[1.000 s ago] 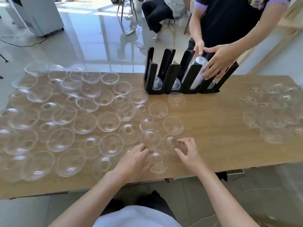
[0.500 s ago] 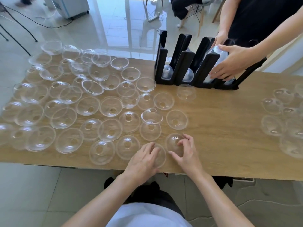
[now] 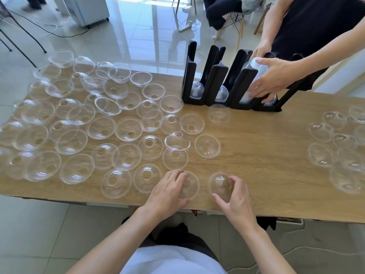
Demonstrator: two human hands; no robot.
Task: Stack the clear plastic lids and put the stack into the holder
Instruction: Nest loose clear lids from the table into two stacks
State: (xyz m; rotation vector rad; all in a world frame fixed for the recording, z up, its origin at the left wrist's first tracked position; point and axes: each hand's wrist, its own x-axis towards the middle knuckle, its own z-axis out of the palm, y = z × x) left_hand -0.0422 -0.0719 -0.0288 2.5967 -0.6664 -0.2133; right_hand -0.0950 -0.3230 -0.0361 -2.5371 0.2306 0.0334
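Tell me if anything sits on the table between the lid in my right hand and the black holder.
Yes. Loose lids lie between: one single lid mid-table and another just before the black holder. A second person's hand also grips a stack in the holder's right slot. The right hand grips its lid above them.

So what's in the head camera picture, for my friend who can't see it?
A person's left hand and right hand each hold a clear dome lid at the near edge of a wooden table. Many more clear lids lie spread out to the left. Across the table, another person's hand steadies a lid stack in a black holder.
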